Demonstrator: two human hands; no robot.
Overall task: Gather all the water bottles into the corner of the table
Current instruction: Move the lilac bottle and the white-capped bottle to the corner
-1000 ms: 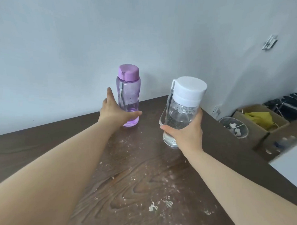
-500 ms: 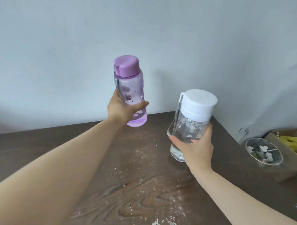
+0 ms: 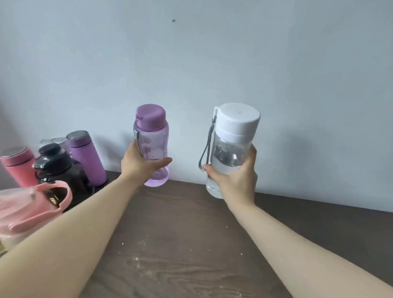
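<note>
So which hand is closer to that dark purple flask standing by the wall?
Left. The left hand, holding the lilac bottle, is just right of the purple flask; the right hand, gripping the clear bottle, is farther right.

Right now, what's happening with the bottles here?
A person holds a bottle in each of their hands, both lifted off the dark wooden table. The left hand grips a clear purple bottle; the right hand grips a clear bottle with a white cap, partly filled with water. At far left a cluster is already gathered: pink, purple and black bottles.
</note>
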